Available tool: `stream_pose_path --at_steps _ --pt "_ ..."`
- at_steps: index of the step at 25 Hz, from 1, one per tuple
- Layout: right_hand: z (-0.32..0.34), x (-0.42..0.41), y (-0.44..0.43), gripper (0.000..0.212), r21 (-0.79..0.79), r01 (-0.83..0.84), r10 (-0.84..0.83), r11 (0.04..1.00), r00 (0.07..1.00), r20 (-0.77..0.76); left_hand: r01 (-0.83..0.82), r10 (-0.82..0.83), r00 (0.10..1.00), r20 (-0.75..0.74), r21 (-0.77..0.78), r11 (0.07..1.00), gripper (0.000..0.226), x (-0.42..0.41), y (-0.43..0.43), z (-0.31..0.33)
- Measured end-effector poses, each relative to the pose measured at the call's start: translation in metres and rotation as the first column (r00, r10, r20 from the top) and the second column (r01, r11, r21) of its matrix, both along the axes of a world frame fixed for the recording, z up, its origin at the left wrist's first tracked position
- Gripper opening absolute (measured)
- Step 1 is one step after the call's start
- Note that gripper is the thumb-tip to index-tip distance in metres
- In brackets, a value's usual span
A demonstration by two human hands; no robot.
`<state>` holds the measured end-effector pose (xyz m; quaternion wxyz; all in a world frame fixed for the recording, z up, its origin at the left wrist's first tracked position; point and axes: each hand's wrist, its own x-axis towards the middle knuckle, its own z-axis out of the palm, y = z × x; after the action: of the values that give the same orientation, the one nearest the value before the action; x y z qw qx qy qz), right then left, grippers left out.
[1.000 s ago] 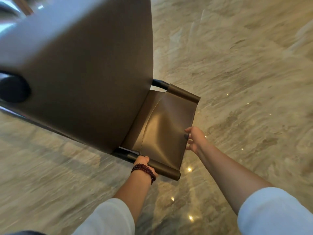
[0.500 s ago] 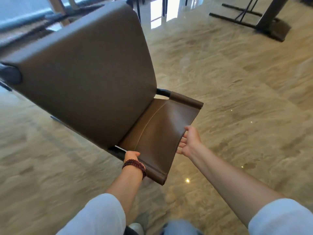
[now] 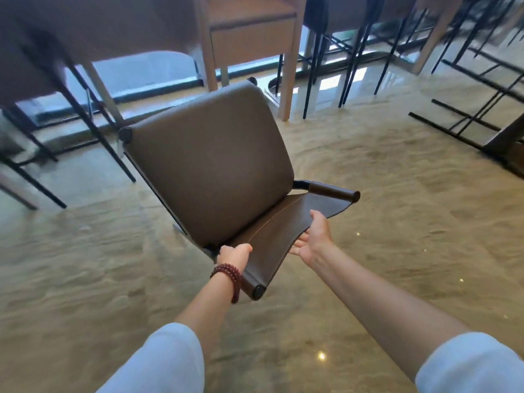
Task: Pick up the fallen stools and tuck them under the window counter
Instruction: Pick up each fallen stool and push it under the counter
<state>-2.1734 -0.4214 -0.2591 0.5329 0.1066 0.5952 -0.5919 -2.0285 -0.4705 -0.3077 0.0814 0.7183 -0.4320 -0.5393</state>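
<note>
The brown stool (image 3: 209, 165) hangs tilted at the middle of the frame, above the marble floor (image 3: 397, 222). The left hand (image 3: 234, 255) curls tight around its near padded bar. The right hand (image 3: 313, 239) pinches the leather back's edge, thumb on top. The wooden counter (image 3: 249, 38) stands beyond, at upper centre.

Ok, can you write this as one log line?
stool: tilted, held | left hand: grips backrest bar | right hand: pinches backrest edge | window counter: ahead

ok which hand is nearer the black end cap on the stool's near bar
Left. The left hand grips the bar just above the end cap; the right hand holds the leather edge of the stool, farther right.
</note>
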Motion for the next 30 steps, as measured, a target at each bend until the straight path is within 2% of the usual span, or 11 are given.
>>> stream_pose_path --at_steps 2,5,8,13,15,17,18,20,24,27,30 --pt "0.034 0.011 -0.035 0.051 -0.046 -0.019 0.019 0.999 1.000 0.007 0.390 -0.326 0.910 0.257 -0.254 0.885 0.062 0.003 -0.017 0.033" --pt "0.083 0.025 -0.091 0.052 -0.150 -0.040 0.046 0.988 0.998 0.033 0.720 -0.589 0.693 0.416 -0.357 0.594 0.052 0.010 -0.050 0.085" --pt "0.118 0.037 -0.148 0.049 -0.273 -0.075 0.095 0.959 0.994 0.062 0.839 -0.535 0.542 0.648 -0.374 0.395 0.032 0.014 -0.091 0.120" --pt "0.155 0.046 -0.238 0.066 -0.256 -0.396 0.366 0.882 0.917 -0.158 0.854 -0.380 0.485 0.788 -0.332 0.401 0.070 0.032 -0.171 0.149" --pt "0.163 0.039 -0.278 0.069 -0.024 -0.655 0.561 0.756 0.665 -0.493 0.845 -0.334 0.487 0.807 -0.340 0.412 0.070 0.041 -0.210 0.162" --pt "0.167 0.029 -0.321 0.065 0.455 -0.731 0.674 0.509 0.010 -0.739 0.833 -0.300 0.497 0.814 -0.350 0.429 0.068 0.049 -0.249 0.174" --pt "0.169 0.024 -0.342 0.062 0.672 -0.626 0.651 0.395 -0.326 -0.686 0.828 -0.283 0.496 0.821 -0.348 0.440 0.066 0.053 -0.267 0.179" --pt "0.174 0.017 -0.377 0.054 0.861 -0.385 0.568 0.333 -0.646 -0.509 0.822 -0.230 0.493 0.839 -0.363 0.439 0.065 0.062 -0.299 0.188" --pt "0.183 0.039 -0.454 0.025 0.831 -0.202 0.273 0.518 -0.882 -0.384 0.802 -0.177 0.523 0.834 -0.410 0.435 0.067 0.089 -0.376 0.205" --pt "0.183 0.048 -0.498 0.018 0.848 -0.310 0.279 0.429 -0.848 -0.451 0.817 -0.195 0.518 0.833 -0.415 0.401 0.070 0.111 -0.428 0.216" --pt "0.178 0.052 -0.536 0.015 0.810 -0.356 0.214 0.467 -0.843 -0.494 0.830 -0.207 0.511 0.834 -0.417 0.370 0.069 0.127 -0.477 0.220"
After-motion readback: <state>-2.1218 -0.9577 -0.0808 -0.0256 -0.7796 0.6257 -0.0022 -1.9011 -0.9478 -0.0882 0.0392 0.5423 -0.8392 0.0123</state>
